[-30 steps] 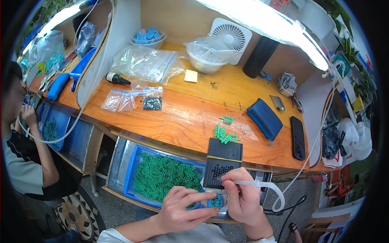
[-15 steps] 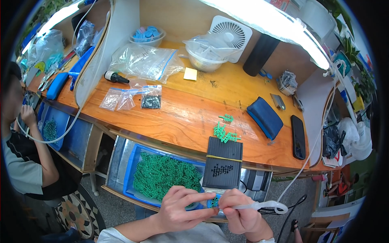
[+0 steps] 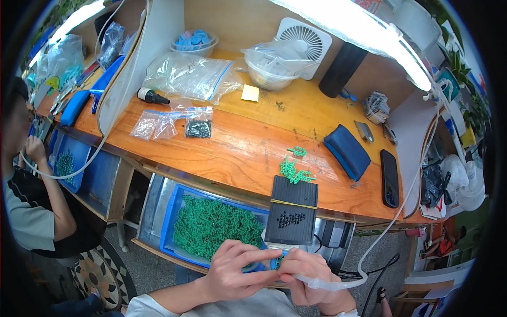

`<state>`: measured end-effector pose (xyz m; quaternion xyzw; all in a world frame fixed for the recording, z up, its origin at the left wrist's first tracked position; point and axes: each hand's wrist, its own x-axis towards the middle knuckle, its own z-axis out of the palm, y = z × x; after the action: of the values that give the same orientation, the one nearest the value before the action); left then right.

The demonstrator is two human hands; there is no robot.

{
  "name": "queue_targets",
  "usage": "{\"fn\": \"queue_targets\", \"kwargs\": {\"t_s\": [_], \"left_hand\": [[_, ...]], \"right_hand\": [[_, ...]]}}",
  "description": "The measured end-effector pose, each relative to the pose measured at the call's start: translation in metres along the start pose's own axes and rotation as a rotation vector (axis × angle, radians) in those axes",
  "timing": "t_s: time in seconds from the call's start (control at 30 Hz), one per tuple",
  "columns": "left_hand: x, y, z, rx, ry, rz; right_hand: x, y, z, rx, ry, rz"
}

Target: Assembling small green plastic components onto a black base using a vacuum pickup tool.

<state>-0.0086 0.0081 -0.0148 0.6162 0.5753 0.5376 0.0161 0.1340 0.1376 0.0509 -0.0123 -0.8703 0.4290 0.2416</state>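
Blue rounded piece set with green rings [image 3: 277, 259] is sitting between both hands, partly hidden. Blue rectangular plastic tray [image 3: 168, 224] is lying to its left, holding tangled green pieces [image 3: 214, 227]. Black ribbed block [image 3: 285, 233] is resting just beyond. Left hand [image 3: 235, 272] is spreading two fingers beside the piece; whether they are gripping cannot be told. Right hand [image 3: 311, 277] is pinching a translucent white tube [image 3: 334, 286], its tip hidden. Since a second ago, it is leaving the block's tiny black beads [image 3: 290, 220], so work is apparently shifting onto the blue piece.

Lower centre, right grip [image 3: 312, 276] pinches a translucent tube [image 3: 328, 286], left grip's [image 3: 231, 273] fingertips touching the blue piece [image 3: 276, 262] alongside!
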Motion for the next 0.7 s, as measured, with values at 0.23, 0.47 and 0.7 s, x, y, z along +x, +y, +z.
{"fn": "queue_targets", "kwargs": {"t_s": [0.23,0.47,0.7], "left_hand": [[-0.001,-0.001,0.0,0.007,0.004,0.004],[0.003,0.004,0.002,0.003,0.019,0.003],[0.002,0.0,0.002,0.04,0.024,0.033]], "right_hand": [[0.005,-0.004,-0.005,-0.15,-0.084,-0.066],[-0.002,0.008,-0.003,0.031,0.087,-0.006],[0.022,0.008,-0.007,-0.11,0.269,0.142]]}}
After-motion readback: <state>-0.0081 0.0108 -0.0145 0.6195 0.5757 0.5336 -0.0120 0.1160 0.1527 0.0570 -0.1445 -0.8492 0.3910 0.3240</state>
